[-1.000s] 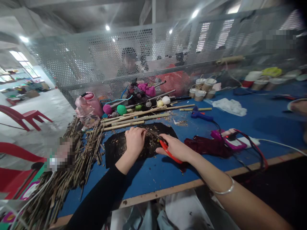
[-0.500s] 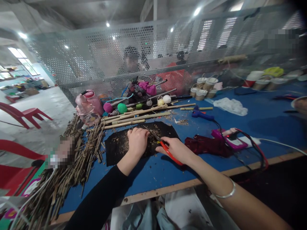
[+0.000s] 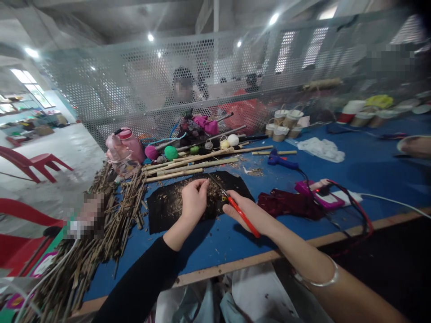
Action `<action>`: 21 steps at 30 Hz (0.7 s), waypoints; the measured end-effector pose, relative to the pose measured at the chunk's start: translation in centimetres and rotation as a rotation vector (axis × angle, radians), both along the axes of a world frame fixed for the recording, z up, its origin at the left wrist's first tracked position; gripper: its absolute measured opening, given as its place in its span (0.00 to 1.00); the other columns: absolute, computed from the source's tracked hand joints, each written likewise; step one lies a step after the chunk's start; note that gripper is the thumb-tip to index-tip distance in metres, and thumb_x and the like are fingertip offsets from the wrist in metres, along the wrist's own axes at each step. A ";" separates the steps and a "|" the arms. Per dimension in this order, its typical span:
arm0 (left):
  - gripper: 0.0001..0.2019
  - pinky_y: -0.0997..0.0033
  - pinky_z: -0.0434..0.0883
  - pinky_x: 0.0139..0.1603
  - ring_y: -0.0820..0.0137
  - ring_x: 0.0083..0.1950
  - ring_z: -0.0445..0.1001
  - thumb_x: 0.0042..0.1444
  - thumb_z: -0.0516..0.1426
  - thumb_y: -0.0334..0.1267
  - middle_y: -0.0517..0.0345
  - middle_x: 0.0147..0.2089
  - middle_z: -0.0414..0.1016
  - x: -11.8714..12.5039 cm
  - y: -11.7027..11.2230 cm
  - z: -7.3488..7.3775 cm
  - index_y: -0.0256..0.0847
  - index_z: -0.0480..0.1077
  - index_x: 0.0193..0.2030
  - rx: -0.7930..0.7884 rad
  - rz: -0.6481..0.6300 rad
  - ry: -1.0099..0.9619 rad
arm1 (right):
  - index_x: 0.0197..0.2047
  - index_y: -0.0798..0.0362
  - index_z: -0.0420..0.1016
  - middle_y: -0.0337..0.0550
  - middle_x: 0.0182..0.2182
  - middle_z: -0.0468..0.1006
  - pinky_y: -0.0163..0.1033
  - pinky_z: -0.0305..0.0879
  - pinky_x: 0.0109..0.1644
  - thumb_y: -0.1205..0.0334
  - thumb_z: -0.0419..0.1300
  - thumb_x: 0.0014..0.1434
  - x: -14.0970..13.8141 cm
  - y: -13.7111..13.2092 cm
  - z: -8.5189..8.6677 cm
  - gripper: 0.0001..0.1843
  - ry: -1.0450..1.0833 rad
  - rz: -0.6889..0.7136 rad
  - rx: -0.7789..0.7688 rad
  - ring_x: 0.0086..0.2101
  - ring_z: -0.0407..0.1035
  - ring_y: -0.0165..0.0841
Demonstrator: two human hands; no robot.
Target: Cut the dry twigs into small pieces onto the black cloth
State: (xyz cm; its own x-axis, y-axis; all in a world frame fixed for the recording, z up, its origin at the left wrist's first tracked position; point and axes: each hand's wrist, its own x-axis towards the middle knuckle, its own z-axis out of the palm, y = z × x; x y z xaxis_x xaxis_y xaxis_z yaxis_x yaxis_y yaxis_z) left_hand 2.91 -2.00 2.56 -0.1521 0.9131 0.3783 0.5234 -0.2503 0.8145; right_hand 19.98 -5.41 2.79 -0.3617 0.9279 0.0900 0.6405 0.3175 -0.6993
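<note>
My left hand point(image 3: 193, 200) rests with curled fingers on a black cloth point(image 3: 164, 208) strewn with wood chips, pinching something small that I cannot make out. Beside it, my right hand point(image 3: 251, 214) grips red-handled shears point(image 3: 235, 207), their blades pointing up-left toward my left fingertips. A silver bangle point(image 3: 318, 280) circles my right wrist. Long bamboo sticks point(image 3: 191, 165) lie just beyond the cloth.
A heap of twigs point(image 3: 111, 215) covers the blue table's point(image 3: 363, 166) left end. Also there: a pink water jug point(image 3: 123, 150), yarn balls point(image 3: 171, 153), a blue glue gun point(image 3: 281, 162), a dark red cloth point(image 3: 289, 204), a pink phone with cables point(image 3: 319, 190), paper cups point(image 3: 284, 123). A person sits behind the mesh screen point(image 3: 151, 85).
My left hand has lifted slightly and its fingers have curled at the shear tips. The shears have tilted more upright, and my right hand has shifted a little toward me.
</note>
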 end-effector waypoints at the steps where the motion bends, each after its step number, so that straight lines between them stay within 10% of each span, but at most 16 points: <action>1: 0.13 0.72 0.65 0.37 0.69 0.34 0.72 0.55 0.53 0.43 0.55 0.33 0.78 0.2 -0.1 0.2 0.37 0.75 0.34 -0.034 -0.004 -0.060 | 0.54 0.56 0.60 0.47 0.33 0.73 0.38 0.61 0.35 0.39 0.48 0.57 -0.2 -0.1 0.0 0.32 0.003 0.005 0.004 0.31 0.68 0.36; 13: 0.12 0.75 0.63 0.31 0.73 0.28 0.68 0.53 0.53 0.40 0.58 0.25 0.73 0.6 -0.4 -0.5 0.35 0.72 0.27 -0.166 -0.121 -0.288 | 0.54 0.55 0.60 0.54 0.46 0.70 0.45 0.62 0.47 0.48 0.58 0.53 -0.9 0.3 -0.9 0.30 -0.039 0.015 0.182 0.46 0.66 0.43; 21: 0.12 0.74 0.64 0.32 0.71 0.29 0.70 0.54 0.52 0.40 0.57 0.27 0.75 0.6 -0.5 -0.7 0.36 0.74 0.31 -0.174 -0.094 -0.179 | 0.50 0.55 0.66 0.45 0.28 0.76 0.37 0.62 0.33 0.45 0.56 0.54 -0.8 0.2 -0.6 0.27 -0.028 -0.004 0.085 0.28 0.69 0.36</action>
State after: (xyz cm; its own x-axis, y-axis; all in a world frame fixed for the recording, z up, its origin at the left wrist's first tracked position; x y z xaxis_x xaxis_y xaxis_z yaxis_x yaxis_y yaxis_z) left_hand 3.52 -2.47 1.91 -0.1140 0.9753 0.1891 0.3481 -0.1391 0.9271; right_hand 19.18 -5.16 2.17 -0.3611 0.9190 0.1583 0.6612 0.3720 -0.6514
